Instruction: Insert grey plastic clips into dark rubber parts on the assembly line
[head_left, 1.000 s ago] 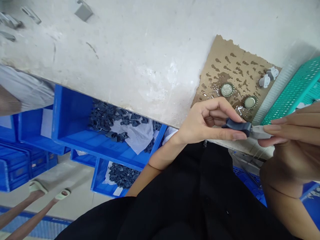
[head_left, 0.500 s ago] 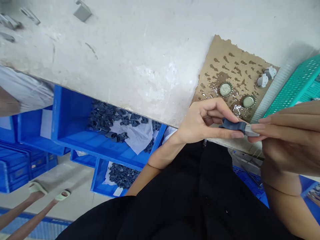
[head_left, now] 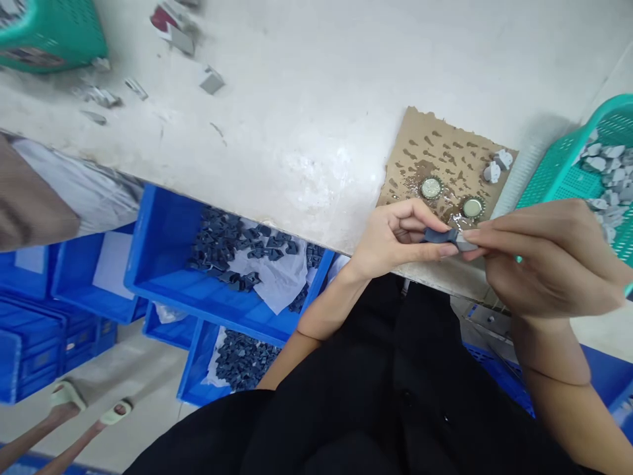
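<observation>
My left hand [head_left: 388,239] pinches a dark blue-grey plastic part [head_left: 439,235] between thumb and forefinger. From the other side my right hand [head_left: 544,254] grips a small light grey piece [head_left: 463,243], whose end meets the dark part. Both hands are just over the table's front edge. Behind them lies a torn piece of cardboard [head_left: 410,142] with wet brown spots. Two bottle caps [head_left: 431,189] rest on it in a wet patch, and two light grey pieces [head_left: 497,166] sit near its right edge.
A green basket [head_left: 554,161] with grey pieces stands at the right; another green basket [head_left: 74,39] is far left. Loose grey parts [head_left: 211,80] lie on the table [head_left: 297,99]. Below its edge, a blue crate [head_left: 168,270] holds dark parts. Another person's feet [head_left: 116,412] show lower left.
The view has shifted, bringing more of both green baskets into sight. Both hands still hold the dark part and the grey piece end to end.
</observation>
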The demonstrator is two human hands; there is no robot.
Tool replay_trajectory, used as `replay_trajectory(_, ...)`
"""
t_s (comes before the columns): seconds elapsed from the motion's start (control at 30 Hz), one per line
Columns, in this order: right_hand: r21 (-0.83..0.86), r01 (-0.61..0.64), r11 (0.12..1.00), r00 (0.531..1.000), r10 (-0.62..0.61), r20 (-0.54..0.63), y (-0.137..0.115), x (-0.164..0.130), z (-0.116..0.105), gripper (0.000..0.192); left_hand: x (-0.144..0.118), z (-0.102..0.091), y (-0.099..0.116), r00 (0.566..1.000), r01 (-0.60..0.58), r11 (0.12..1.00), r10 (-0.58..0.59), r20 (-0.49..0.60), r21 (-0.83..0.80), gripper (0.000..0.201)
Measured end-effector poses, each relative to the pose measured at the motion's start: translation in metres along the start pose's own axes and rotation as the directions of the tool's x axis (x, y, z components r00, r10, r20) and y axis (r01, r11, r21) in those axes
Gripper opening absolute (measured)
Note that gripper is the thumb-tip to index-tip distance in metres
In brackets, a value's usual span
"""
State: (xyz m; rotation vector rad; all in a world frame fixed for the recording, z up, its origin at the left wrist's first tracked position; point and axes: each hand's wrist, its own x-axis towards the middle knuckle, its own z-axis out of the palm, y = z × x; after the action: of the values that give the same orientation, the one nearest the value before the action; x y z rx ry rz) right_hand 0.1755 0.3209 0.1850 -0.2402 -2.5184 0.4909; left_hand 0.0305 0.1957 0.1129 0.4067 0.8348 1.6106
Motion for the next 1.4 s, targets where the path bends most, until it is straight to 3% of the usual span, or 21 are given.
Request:
replay_trajectory(0.1,0.041,0.138,0.99,0.986,-0.133,-0.099,-0.001,0.005,0.005,0.036,0.0,-0.001,-0.003,1.0,-0.015,0.999,0.015,-0.022,0.03,0.048)
replay_trajectory(0.23,-0.007,0.091,0.996,0.988,-0.091,-0.125,0.002,0.003,0.004,0.023,0.001,0.004,-0.001,0.998,-0.008,0.997,0.013,-0.067,0.077,0.046)
replay_trajectory(0.37,-0.024,0.052,0.998,0.998,-0.053,-0.043,0.011,0.0,-0.01,0.012,0.001,0.012,0.008,0.993,0.019,0.993,-0.005,-0.12,0.115,0.043)
replay_trajectory(0.5,-0.155,-0.102,0.983,0.99,0.085,-0.11,0.023,-0.004,-0.029,0.023,0.002,0.018,0.022,0.983,0.035,0.991,-0.011,-0.181,0.129,0.042)
replay_trajectory(0.6,-0.336,-0.245,0.909,0.963,0.188,-0.192,0.039,-0.012,-0.031,0.02,0.003,0.02,0.035,0.979,0.042,0.988,-0.011,-0.204,0.147,0.043)
replay_trajectory(0.67,-0.402,-0.281,0.872,0.958,0.23,-0.172,0.05,-0.019,-0.028,0.026,0.005,0.02,0.044,0.978,0.04,0.983,-0.001,-0.208,0.182,0.042)
replay_trajectory(0.77,-0.426,-0.322,0.846,0.939,0.342,-0.033,0.06,-0.031,-0.025,0.034,0.019,0.016,0.06,0.979,0.005,0.955,0.056,-0.197,0.296,0.039)
replay_trajectory(0.9,-0.55,-0.388,0.739,0.869,0.492,0.05,0.054,-0.038,-0.03,0.036,0.072,0.003,0.089,0.958,-0.051,0.834,0.196,-0.208,0.549,0.026)
replay_trajectory(1.0,-0.64,-0.376,0.67,0.805,0.578,0.132,0.043,-0.034,-0.035,0.037,0.138,-0.004,0.116,0.915,-0.053,0.712,0.315,-0.251,0.7,0.019)
replay_trajectory(1.1,-0.661,-0.398,0.636,0.697,0.678,0.232,0.033,-0.023,-0.035,0.033,0.211,-0.002,0.135,0.867,0.006,0.593,0.398,-0.299,0.805,0.024)
replay_trajectory(1.17,-0.647,-0.453,0.614,0.624,0.736,0.263,0.03,-0.015,-0.034,0.033,0.255,0.004,0.139,0.823,0.096,0.468,0.459,-0.334,0.879,0.028)
replay_trajectory(1.23,-0.621,-0.495,0.607,0.587,0.761,0.276,0.031,-0.01,-0.033,0.031,0.29,0.011,0.135,0.789,0.187,0.35,0.503,-0.352,0.918,0.03)
replay_trajectory(1.4,-0.606,-0.523,0.599,0.581,0.771,0.26,0.037,-0.009,-0.03,0.029,0.332,0.02,0.118,0.779,0.286,0.252,0.501,-0.378,0.924,0.02)
